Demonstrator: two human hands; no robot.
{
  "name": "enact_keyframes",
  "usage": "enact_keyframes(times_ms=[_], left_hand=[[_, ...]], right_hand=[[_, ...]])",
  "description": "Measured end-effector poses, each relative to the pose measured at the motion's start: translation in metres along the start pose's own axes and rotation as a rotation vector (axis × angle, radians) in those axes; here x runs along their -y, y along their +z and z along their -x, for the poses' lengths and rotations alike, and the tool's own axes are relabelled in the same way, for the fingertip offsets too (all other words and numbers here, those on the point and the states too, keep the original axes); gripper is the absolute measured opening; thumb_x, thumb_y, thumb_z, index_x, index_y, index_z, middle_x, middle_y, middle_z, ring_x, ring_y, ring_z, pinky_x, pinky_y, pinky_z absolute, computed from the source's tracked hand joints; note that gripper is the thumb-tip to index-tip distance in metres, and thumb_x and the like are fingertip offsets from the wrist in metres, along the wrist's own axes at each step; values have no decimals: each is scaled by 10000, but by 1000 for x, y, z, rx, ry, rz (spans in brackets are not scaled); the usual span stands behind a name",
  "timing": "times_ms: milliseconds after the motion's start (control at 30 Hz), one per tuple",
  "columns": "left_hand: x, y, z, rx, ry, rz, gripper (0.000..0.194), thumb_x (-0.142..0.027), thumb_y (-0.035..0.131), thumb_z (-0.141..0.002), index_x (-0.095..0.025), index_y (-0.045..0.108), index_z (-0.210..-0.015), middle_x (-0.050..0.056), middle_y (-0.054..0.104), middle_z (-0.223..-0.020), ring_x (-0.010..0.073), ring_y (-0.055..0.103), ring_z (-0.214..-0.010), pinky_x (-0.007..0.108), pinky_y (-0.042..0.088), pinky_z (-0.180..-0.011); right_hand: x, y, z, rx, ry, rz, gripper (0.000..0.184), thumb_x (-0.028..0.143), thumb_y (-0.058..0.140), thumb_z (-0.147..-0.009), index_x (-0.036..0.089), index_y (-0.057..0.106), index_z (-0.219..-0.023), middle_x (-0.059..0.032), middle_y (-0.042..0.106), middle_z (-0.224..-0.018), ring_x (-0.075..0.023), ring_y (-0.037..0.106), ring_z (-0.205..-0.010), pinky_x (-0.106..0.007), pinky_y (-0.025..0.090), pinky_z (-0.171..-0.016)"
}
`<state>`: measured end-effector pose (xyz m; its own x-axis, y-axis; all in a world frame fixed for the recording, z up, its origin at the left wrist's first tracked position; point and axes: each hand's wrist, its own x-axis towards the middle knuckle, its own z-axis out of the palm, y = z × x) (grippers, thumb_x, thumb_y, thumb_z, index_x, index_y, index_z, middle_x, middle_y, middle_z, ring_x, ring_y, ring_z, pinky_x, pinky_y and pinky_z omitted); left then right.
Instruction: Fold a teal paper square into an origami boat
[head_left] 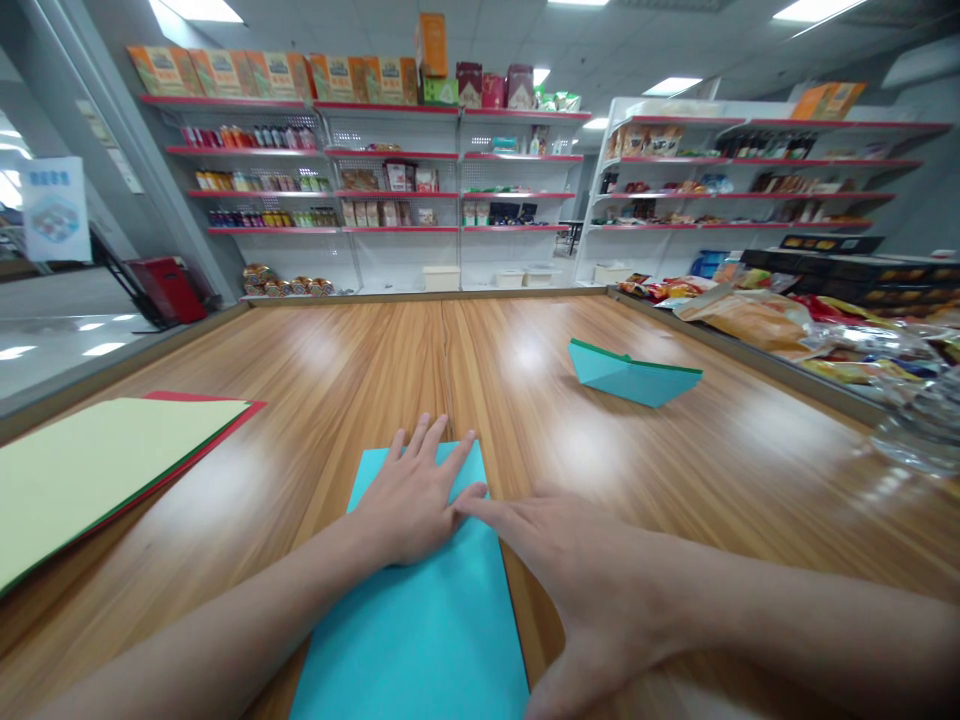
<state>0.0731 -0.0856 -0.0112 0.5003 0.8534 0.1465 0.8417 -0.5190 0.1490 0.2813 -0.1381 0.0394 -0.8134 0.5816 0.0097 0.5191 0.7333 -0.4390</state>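
A bright blue sheet of paper (427,640) lies lengthwise before me, long and narrow, with a thin dark line along its right edge. My left hand (416,495) rests flat on its far part, fingers spread. At the right edge of the sheet is my right hand (592,585), thumb and forefinger wide apart. Its forefinger tip touches the paper close to my left thumb; its other fingers are blurred or hidden. Farther off to the right sits a folded paper boat (634,378), blue with a green rim.
On the left lies a stack of paper (112,450), pale yellow on top with green and red below. Snack packets (780,315) and clear plastic containers (926,425) line the right side. Stocked shelves (397,155) stand beyond the wooden table (345,350).
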Motion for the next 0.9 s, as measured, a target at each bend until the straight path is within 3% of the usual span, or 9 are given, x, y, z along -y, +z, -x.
enact_keyframes(times_ms=[67,133,233,333,433,600,700,767,900], left_hand=[[-1,-1,-1,-85,-33,85,731,-588,388,-890,-123,271,-1443,214,286,-1485,351,212,-1383,569,226,-1066],[-1,-5,-2,-265,-94,217,656,-546,467,-867,-82,428,-1329,205,446,-1383,319,385,-1301,485,336,-1030],[1,-16,-2,-544,-199,442,348,-418,442,-903,-164,660,-810,97,684,-1021,221,627,-980,328,467,-864],[1,-23,-1,-450,-316,648,441,-384,416,-903,-187,582,-545,2,625,-512,142,588,-491,252,469,-573],[0,-21,-2,-267,-345,715,506,-431,435,-878,-189,462,-434,-49,414,-305,100,384,-294,217,313,-393],[-2,-12,-6,-248,-263,694,618,-519,345,-911,-193,405,-389,-35,360,-338,104,387,-336,228,271,-395],[-2,-11,-5,-247,-210,664,523,-484,258,-958,-162,611,-746,-45,431,-442,132,441,-400,237,307,-421],[-4,-13,-3,-219,-169,552,396,-403,272,-975,-158,568,-1068,-36,515,-540,161,519,-486,257,382,-489],[-12,-13,4,-218,-50,111,313,-283,386,-935,-165,550,-1174,112,621,-1011,265,587,-978,401,454,-838]], right_hand=[[1,2,1,19,-15,4,1118,567,748,-560,160,230,-1463,-177,538,-1279,-329,574,-1019,-437,365,-917],[0,3,1,39,-27,-9,1118,585,744,-557,147,247,-1458,-175,569,-1232,-330,575,-1011,-440,361,-916],[-5,5,-1,40,-73,-34,1062,594,743,-572,144,311,-1432,-148,605,-1165,-305,576,-995,-406,363,-899],[-15,6,-3,18,-182,-10,831,585,722,-637,220,468,-1340,-74,641,-1018,-236,585,-879,-342,367,-806],[-23,6,-4,27,-282,39,547,560,681,-721,282,622,-1188,-13,605,-801,-162,534,-697,-291,333,-681],[-23,5,-3,42,-310,44,410,546,633,-781,285,693,-1091,13,520,-696,-129,468,-643,-281,306,-661],[-21,6,-3,40,-292,44,389,539,628,-785,288,699,-1072,26,504,-688,-123,469,-656,-291,298,-696],[-21,7,-3,42,-290,45,374,530,634,-782,291,701,-1062,35,494,-680,-118,468,-656,-294,290,-700],[-21,7,-3,75,-292,17,318,496,631,-804,290,713,-1033,48,480,-641,-111,484,-664,-293,287,-710]])
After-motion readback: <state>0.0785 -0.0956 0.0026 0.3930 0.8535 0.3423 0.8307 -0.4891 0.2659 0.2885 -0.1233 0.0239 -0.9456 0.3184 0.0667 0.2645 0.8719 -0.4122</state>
